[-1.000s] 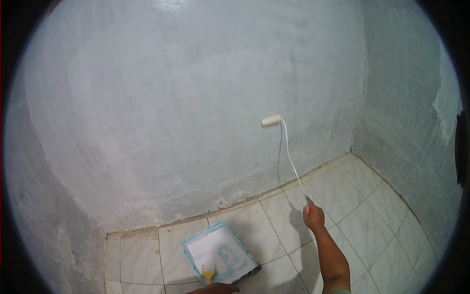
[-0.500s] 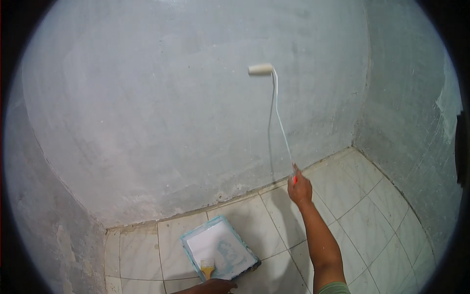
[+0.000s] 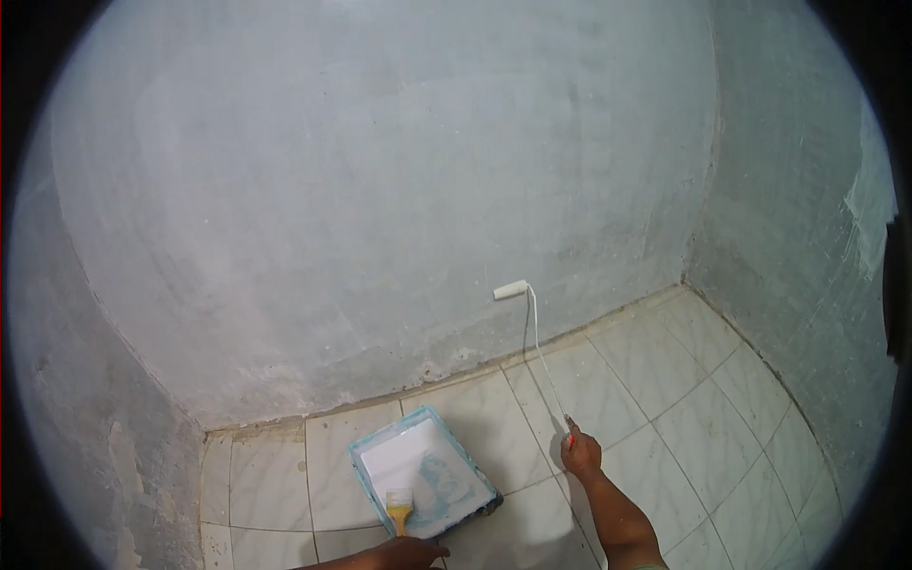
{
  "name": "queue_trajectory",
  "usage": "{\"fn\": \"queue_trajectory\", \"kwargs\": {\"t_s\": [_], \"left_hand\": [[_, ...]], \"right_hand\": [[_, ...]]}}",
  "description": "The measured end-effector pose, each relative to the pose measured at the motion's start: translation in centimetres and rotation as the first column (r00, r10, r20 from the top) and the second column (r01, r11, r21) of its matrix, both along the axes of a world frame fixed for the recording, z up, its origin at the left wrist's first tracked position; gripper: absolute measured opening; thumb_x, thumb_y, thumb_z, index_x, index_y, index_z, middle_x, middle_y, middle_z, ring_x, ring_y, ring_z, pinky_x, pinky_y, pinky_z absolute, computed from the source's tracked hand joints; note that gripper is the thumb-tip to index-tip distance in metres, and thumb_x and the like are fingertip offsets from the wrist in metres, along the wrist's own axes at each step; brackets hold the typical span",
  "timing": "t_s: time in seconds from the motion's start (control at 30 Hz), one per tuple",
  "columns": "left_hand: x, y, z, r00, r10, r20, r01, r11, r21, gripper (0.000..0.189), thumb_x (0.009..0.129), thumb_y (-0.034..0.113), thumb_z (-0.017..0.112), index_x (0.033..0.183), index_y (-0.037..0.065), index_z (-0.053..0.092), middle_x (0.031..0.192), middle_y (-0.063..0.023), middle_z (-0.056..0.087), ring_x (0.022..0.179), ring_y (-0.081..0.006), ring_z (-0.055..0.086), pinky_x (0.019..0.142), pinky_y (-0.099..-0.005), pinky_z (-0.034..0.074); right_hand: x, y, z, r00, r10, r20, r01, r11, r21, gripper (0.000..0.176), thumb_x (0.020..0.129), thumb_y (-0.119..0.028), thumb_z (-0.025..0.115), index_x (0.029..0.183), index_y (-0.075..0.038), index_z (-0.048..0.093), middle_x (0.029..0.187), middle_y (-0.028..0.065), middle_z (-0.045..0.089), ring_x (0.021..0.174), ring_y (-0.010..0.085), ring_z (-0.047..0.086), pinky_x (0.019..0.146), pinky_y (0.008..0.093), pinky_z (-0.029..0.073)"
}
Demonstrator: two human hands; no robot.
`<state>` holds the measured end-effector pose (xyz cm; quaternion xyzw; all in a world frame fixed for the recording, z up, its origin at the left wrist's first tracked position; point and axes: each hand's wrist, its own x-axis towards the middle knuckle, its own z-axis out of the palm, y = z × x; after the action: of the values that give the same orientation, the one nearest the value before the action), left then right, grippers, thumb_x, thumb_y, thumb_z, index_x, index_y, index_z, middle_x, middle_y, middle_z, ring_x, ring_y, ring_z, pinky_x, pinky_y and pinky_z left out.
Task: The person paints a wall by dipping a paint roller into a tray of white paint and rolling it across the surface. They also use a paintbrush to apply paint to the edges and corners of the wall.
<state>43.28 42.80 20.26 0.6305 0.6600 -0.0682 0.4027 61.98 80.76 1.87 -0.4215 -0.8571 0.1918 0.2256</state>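
Note:
My right hand [image 3: 581, 451] is closed around the red handle of a paint roller [image 3: 511, 290]. The roller's pale sleeve rests against the lower grey wall [image 3: 313, 218], a little above the floor, at the end of a long thin white rod. At the bottom, my left hand [image 3: 410, 553] grips the near edge of a blue-rimmed paint tray [image 3: 359, 472]; most of its fingers are hidden. White paint [image 3: 399, 456] lies in the tray. A paintbrush [image 3: 399, 510] with a yellow handle leans inside its near end, the handle reaching toward my left hand.
Pale floor tiles [image 3: 655, 370] with dark joints run up to the wall's worn base. A side wall [image 3: 788, 237] stands to the right, with a lighter patch. Another rough, flaking wall [image 3: 85, 408] closes the left side.
My right hand has come down, bringing the roller sleeve from mid-wall to near the wall's base. The tray, brush and left hand have stayed almost in place.

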Motion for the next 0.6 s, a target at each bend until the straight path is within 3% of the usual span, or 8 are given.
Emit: {"fn": "queue_trajectory", "kwargs": {"t_s": [0.1, 0.27, 0.33, 0.43, 0.53, 0.6], "left_hand": [[0.2, -0.5, 0.5, 1.000, 0.003, -0.019, -0.004, 0.999, -0.042, 0.055, 0.096, 0.042, 0.061, 0.137, 0.006, 0.056, 0.136, -0.0189, 0.060, 0.127, -0.0364, 0.055, 0.106, -0.0470, 0.044], [-0.3, -0.7, -0.3, 1.000, -0.010, 0.012, 0.010, 1.000, -0.002, 0.054, 0.096, 0.042, 0.060, 0.136, 0.005, 0.057, 0.133, -0.0190, 0.062, 0.125, -0.0371, 0.057, 0.104, -0.0471, 0.045], [-0.3, -0.6, 0.0, 1.000, -0.009, -0.003, 0.009, 1.000, 0.007, 0.054, 0.096, 0.042, 0.061, 0.136, 0.005, 0.057, 0.132, -0.0191, 0.062, 0.124, -0.0372, 0.057, 0.104, -0.0471, 0.045], [-0.2, -0.7, 0.0, 1.000, 0.012, 0.025, -0.013, 1.000, 0.024, 0.052, 0.095, 0.040, 0.062, 0.134, 0.005, 0.059, 0.132, -0.0191, 0.063, 0.123, -0.0376, 0.058, 0.103, -0.0473, 0.046], [-0.4, -1.1, -0.5, 0.999, 0.003, 0.045, -0.002, 1.000, -0.003, 0.050, 0.095, 0.039, 0.063, 0.132, 0.005, 0.060, 0.130, -0.0192, 0.063, 0.122, -0.0378, 0.059, 0.102, -0.0479, 0.046], [-0.7, -1.4, -0.5, 0.999, 0.005, 0.035, -0.006, 0.999, 0.033, 0.049, 0.095, 0.039, 0.062, 0.131, 0.006, 0.061, 0.128, -0.0189, 0.064, 0.120, -0.0379, 0.059, 0.101, -0.0482, 0.047]], "right_hand": [[-3.2, 1.3, 4.3, 0.995, -0.023, -0.096, 0.030, 0.997, 0.066, 0.052, 0.093, -0.022, 0.055, 0.145, -0.015, 0.051, 0.082, 0.0236, 0.068, 0.078, 0.0440, 0.067, 0.072, 0.0546, 0.053], [-9.5, 3.3, 18.0, 0.972, -0.057, -0.227, 0.086, 0.989, 0.119, 0.052, 0.095, -0.025, 0.056, 0.146, -0.014, 0.049, 0.086, 0.0258, 0.068, 0.080, 0.0473, 0.065, 0.076, 0.0554, 0.052], [-11.7, 5.0, 21.5, 0.937, -0.006, -0.351, 0.096, 0.966, 0.240, 0.054, 0.094, -0.024, 0.058, 0.147, -0.017, 0.048, 0.083, 0.0242, 0.068, 0.077, 0.0452, 0.066, 0.071, 0.0555, 0.051], [-13.5, 5.8, 27.2, 0.910, 0.056, -0.410, 0.068, 0.957, 0.283, 0.054, 0.095, -0.024, 0.058, 0.147, -0.017, 0.048, 0.084, 0.0242, 0.069, 0.079, 0.0458, 0.066, 0.072, 0.0553, 0.051], [-14.3, 4.8, 28.0, 0.914, 0.032, -0.404, 0.058, 0.976, 0.210, 0.054, 0.095, -0.024, 0.058, 0.148, -0.018, 0.047, 0.085, 0.0238, 0.069, 0.080, 0.0456, 0.066, 0.072, 0.0549, 0.051], [-14.0, 3.6, 24.6, 0.939, -0.003, -0.345, 0.069, 0.981, 0.180, 0.055, 0.095, -0.025, 0.058, 0.148, -0.018, 0.047, 0.086, 0.0240, 0.069, 0.080, 0.0456, 0.066, 0.072, 0.0547, 0.051]]}}
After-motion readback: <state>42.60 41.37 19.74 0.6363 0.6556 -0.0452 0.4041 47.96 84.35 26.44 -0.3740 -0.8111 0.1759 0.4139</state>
